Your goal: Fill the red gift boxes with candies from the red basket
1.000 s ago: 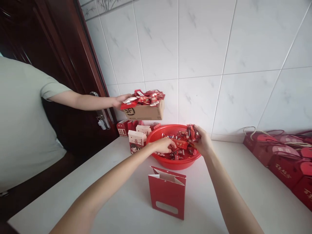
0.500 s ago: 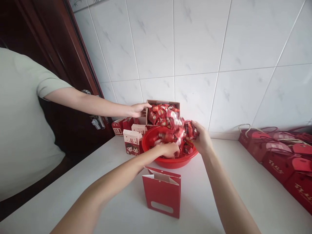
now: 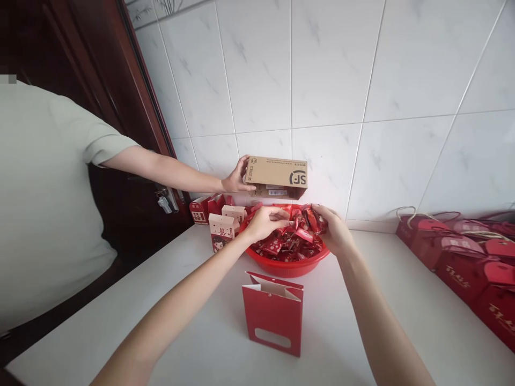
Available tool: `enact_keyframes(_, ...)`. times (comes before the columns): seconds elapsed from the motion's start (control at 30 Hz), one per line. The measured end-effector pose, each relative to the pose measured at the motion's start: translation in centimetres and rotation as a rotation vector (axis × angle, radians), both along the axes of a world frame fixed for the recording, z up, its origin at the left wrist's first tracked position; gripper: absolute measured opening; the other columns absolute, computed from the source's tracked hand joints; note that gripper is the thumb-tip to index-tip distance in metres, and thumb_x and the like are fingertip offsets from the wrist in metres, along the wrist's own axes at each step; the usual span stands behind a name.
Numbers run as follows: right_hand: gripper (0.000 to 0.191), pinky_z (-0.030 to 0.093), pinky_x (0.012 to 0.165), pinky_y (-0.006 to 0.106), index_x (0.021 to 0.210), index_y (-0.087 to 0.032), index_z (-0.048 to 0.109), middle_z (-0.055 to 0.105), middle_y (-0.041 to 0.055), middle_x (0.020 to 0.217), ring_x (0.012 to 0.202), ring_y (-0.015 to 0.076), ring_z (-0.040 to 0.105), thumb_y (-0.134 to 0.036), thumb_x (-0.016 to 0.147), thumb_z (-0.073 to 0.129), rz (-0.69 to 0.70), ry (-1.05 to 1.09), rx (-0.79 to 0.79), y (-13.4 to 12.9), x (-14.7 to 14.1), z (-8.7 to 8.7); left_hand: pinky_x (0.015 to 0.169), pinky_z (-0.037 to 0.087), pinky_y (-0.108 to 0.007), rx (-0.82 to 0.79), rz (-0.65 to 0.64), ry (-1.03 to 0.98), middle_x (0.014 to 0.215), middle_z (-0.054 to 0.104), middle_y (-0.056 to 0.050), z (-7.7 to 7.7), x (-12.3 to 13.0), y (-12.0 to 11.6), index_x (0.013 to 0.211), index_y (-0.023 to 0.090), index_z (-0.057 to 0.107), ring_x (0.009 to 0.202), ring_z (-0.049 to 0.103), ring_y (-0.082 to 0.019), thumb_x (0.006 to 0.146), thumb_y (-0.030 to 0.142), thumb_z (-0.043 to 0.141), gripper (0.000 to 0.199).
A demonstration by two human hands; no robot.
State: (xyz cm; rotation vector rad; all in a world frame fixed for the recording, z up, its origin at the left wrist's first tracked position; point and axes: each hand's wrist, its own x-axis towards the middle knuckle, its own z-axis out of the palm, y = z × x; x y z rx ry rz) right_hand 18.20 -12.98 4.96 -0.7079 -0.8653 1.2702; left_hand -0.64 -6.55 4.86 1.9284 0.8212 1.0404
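Red-wrapped sweets (image 3: 293, 244) fill a red basket (image 3: 287, 268) on a white table (image 3: 181, 305). The right hand (image 3: 336, 230) grips several at its right edge; the left hand (image 3: 267, 222) hovers opposite (whether grasping any, I cannot tell). Nearer stands an open red bag (image 3: 273, 316); beyond, a co-worker's hand (image 3: 236, 179) holds a tilted cardboard box (image 3: 273, 170).

We have our left hand (image 3: 266, 222) over the red basin (image 3: 289, 269) of wrapped packets (image 3: 290, 246), while our right hand (image 3: 336, 231) holds more at its right side. Beyond, a co-worker's hand (image 3: 237, 178) grips a tipped cardboard box (image 3: 273, 172); nearer us, a red paper bag (image 3: 272, 317) stands open.
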Motion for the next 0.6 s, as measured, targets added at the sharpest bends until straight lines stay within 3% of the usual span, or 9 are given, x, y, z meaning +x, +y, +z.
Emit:
enact_keyframes(0.23,0.039,0.047,0.050,0.020,0.069,-0.017,0.065,0.063,-0.0028,0.061,0.055,0.0100,0.055,-0.041,0.052,0.090,0.063,-0.065,-0.049,-0.5,-0.4,0.2,0.090,0.056,-0.040,0.046,0.090,-0.169,0.091,0.078,-0.007,0.1,0.4,-0.8,0.085,0.016,0.075,0.089,0.072,-0.024,0.065,0.044,0.085,0.036)
enact_keyframes(0.43,0.035,0.048,0.055,0.022,0.082,-0.020,0.068,0.065,-0.0017,0.071,0.063,0.0126,0.058,-0.045,0.064,0.085,0.179,-0.177,-0.025,-1.4,-0.8,0.5,0.092,0.056,-0.040,0.181,0.186,-0.283,0.096,0.077,-0.010,0.3,1.5,-2.1,0.087,0.015,0.072,0.092,0.072,-0.024,0.071,0.043,0.082,0.033)
enact_keyframes(0.6,0.037,0.047,0.055,0.023,0.088,-0.019,0.067,0.065,-0.0008,0.072,0.060,0.0119,0.056,-0.049,0.071,0.080,0.098,-0.281,0.092,-2.8,-1.7,1.3,0.100,0.051,-0.039,0.147,0.081,-0.381,0.109,0.074,-0.009,1.0,2.4,-4.5,0.102,0.018,0.069,0.107,0.069,-0.024,0.086,0.035,0.067,0.024)
